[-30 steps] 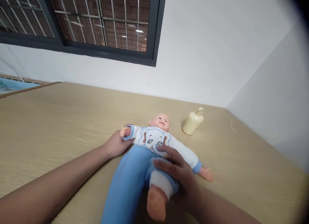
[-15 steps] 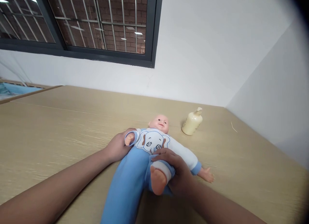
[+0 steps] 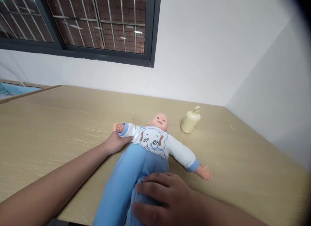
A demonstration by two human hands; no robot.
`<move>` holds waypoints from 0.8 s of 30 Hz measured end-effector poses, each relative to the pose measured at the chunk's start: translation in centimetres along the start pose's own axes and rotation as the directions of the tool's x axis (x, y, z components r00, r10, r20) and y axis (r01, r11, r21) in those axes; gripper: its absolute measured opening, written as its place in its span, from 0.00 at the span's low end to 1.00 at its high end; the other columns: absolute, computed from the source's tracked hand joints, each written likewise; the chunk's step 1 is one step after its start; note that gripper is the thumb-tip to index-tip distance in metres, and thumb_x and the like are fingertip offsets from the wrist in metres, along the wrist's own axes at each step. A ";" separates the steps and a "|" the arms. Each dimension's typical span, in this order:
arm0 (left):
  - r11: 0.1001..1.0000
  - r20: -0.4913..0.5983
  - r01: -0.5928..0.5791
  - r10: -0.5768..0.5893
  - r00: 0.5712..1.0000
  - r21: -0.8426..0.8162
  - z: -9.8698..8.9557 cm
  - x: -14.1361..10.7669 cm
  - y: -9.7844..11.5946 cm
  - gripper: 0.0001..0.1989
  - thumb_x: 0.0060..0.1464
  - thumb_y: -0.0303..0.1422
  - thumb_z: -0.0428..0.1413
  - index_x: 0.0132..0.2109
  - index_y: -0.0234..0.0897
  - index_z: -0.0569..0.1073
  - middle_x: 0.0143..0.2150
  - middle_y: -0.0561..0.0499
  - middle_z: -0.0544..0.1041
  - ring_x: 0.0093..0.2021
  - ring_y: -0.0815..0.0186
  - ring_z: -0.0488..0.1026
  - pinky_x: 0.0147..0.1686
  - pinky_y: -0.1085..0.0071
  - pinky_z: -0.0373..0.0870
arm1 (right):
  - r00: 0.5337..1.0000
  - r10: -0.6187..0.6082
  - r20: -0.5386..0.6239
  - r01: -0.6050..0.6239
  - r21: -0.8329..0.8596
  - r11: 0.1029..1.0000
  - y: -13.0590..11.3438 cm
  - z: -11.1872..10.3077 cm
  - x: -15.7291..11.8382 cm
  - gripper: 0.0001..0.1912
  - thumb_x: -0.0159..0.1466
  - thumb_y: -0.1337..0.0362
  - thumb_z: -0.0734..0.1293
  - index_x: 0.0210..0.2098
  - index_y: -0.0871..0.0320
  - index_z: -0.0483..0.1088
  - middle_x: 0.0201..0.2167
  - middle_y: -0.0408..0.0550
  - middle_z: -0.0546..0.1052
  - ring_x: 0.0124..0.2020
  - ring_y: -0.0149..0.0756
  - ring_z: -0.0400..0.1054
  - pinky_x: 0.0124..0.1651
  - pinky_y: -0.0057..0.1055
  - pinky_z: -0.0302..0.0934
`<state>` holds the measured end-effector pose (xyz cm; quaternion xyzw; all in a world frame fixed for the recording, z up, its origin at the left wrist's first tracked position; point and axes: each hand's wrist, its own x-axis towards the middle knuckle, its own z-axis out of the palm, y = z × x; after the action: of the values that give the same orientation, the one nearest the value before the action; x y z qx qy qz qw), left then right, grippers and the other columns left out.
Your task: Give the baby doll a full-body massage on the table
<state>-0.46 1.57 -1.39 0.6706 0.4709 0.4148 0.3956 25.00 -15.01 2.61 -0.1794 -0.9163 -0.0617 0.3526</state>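
Note:
A baby doll (image 3: 155, 143) in a white top with an elephant print and blue trousers lies on its back on the wooden table (image 3: 73, 122). My left hand (image 3: 118, 143) is at the doll's side, beneath its raised arm on the left; its fingers are mostly hidden by the sleeve. Across the doll's trouser leg on the right rests my right hand (image 3: 162, 196), palm down with the fingers spread. Both doll feet are out of view.
Behind the doll, to the right, stands a cream pump bottle (image 3: 190, 121). A thin pale strip (image 3: 231, 125) lies farther right. White walls and a barred window (image 3: 97, 21) border the table, and light blue cloth (image 3: 18, 89) shows at the far left.
The doll's bent leg has come down, and my right hand has moved lower and opened over it. The doll's arm on the left has swung outward over my left hand.

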 end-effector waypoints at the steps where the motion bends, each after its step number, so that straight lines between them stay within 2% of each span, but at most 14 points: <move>1: 0.999 -0.023 0.032 -0.032 0.999 -0.001 -0.1 0.1 -0.3 0.21 0.42 0.39 0.69 0.43 0.37 0.77 0.43 0.45 0.81 0.47 0.48 0.77 0.49 0.57 0.73 | 1.000 -0.001 -0.001 0.000 -0.014 1.000 -0.2 0.5 0.0 0.11 0.68 0.58 0.67 0.49 0.50 0.72 0.46 0.42 0.81 0.47 0.36 0.75 0.43 0.31 0.73; 4: 0.975 -0.032 0.130 -0.138 0.990 -0.178 -0.3 0.2 -0.8 0.26 0.42 0.39 0.70 0.48 0.35 0.76 0.48 0.43 0.80 0.51 0.47 0.76 0.52 0.55 0.72 | 1.000 -0.004 -0.029 0.002 -0.070 0.998 -0.6 2.3 -0.4 0.08 0.65 0.60 0.69 0.44 0.50 0.73 0.42 0.41 0.81 0.43 0.38 0.75 0.34 0.29 0.72; 7: 0.870 0.046 0.183 -0.182 0.982 -0.458 -0.3 0.4 -0.6 0.26 0.43 0.36 0.70 0.50 0.35 0.75 0.50 0.42 0.80 0.50 0.51 0.77 0.52 0.57 0.74 | 0.996 -0.033 -0.086 0.024 -0.099 0.995 -0.8 4.4 -1.3 0.06 0.61 0.61 0.70 0.39 0.49 0.73 0.40 0.42 0.80 0.41 0.40 0.74 0.30 0.29 0.71; 10: 0.792 0.057 0.221 -0.230 0.971 -0.569 -0.6 0.5 -0.2 0.25 0.42 0.32 0.71 0.49 0.34 0.76 0.49 0.42 0.80 0.48 0.54 0.78 0.49 0.60 0.77 | 0.993 -0.057 -0.105 0.045 -0.121 0.992 -0.9 6.5 -2.1 0.04 0.60 0.62 0.69 0.36 0.49 0.71 0.39 0.44 0.79 0.43 0.41 0.72 0.43 0.38 0.75; 13: 0.771 0.027 0.228 -0.264 0.964 -0.595 -0.8 0.6 -0.2 0.25 0.42 0.30 0.72 0.48 0.33 0.76 0.50 0.41 0.80 0.48 0.54 0.78 0.47 0.62 0.79 | 0.993 -0.019 -0.114 0.003 -0.133 0.991 -1.0 7.6 -2.4 0.03 0.59 0.64 0.68 0.33 0.50 0.70 0.40 0.44 0.78 0.43 0.42 0.72 0.53 0.47 0.72; 15: 0.771 0.032 0.219 -0.250 0.968 -0.598 -0.8 0.6 -0.4 0.24 0.43 0.31 0.71 0.48 0.33 0.77 0.51 0.40 0.80 0.50 0.53 0.78 0.46 0.62 0.79 | 0.991 0.001 -0.135 -0.017 -0.117 0.993 -0.9 7.2 -2.3 0.03 0.59 0.66 0.68 0.32 0.51 0.70 0.42 0.44 0.78 0.44 0.41 0.73 0.55 0.48 0.71; 17: 0.775 0.040 0.208 -0.229 0.973 -0.598 -0.6 0.6 -0.6 0.24 0.43 0.32 0.71 0.49 0.34 0.76 0.52 0.40 0.79 0.50 0.52 0.78 0.47 0.61 0.78 | 0.993 0.017 -0.119 -0.026 -0.078 0.997 -0.6 5.8 -2.1 0.04 0.61 0.67 0.68 0.36 0.51 0.71 0.47 0.46 0.78 0.47 0.41 0.73 0.55 0.45 0.70; 18: 0.781 0.036 0.200 -0.222 0.974 -0.591 -0.5 0.6 -0.7 0.25 0.44 0.33 0.71 0.49 0.34 0.76 0.52 0.40 0.80 0.50 0.52 0.78 0.48 0.61 0.78 | 0.994 0.045 -0.103 -0.050 -0.048 0.998 -0.3 4.8 -2.1 0.06 0.62 0.66 0.69 0.39 0.51 0.72 0.51 0.48 0.77 0.50 0.42 0.72 0.55 0.43 0.70; 20: 0.815 -0.002 0.182 -0.219 0.976 -0.549 -0.3 0.5 -0.7 0.26 0.43 0.36 0.71 0.49 0.35 0.75 0.50 0.42 0.80 0.49 0.52 0.78 0.49 0.59 0.76 | 0.988 0.152 -0.035 -0.149 0.069 0.986 0.4 3.0 -2.1 0.16 0.64 0.60 0.70 0.52 0.50 0.71 0.62 0.54 0.68 0.58 0.45 0.68 0.55 0.40 0.71; 22: 0.880 -0.061 0.178 -0.227 0.972 -0.441 -0.1 0.3 -0.5 0.26 0.43 0.40 0.71 0.48 0.34 0.75 0.47 0.42 0.81 0.47 0.50 0.79 0.49 0.57 0.75 | 0.961 0.275 -0.033 -0.263 0.209 0.942 1.3 1.7 -2.3 0.25 0.64 0.59 0.70 0.60 0.49 0.67 0.68 0.55 0.60 0.61 0.46 0.66 0.56 0.39 0.70; 24: 0.951 -0.127 0.167 -0.205 0.970 -0.261 0.0 0.1 -0.1 0.24 0.42 0.42 0.70 0.44 0.35 0.77 0.44 0.43 0.82 0.46 0.48 0.78 0.48 0.56 0.74 | 0.921 0.383 -0.069 -0.347 0.300 0.888 2.2 1.3 -2.6 0.27 0.63 0.64 0.70 0.61 0.48 0.66 0.69 0.55 0.57 0.60 0.45 0.67 0.56 0.39 0.70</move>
<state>-0.51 1.69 -1.44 0.5348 0.5054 0.4811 0.4766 26.80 -13.37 -0.19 -0.2924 -0.8412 0.1258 0.4370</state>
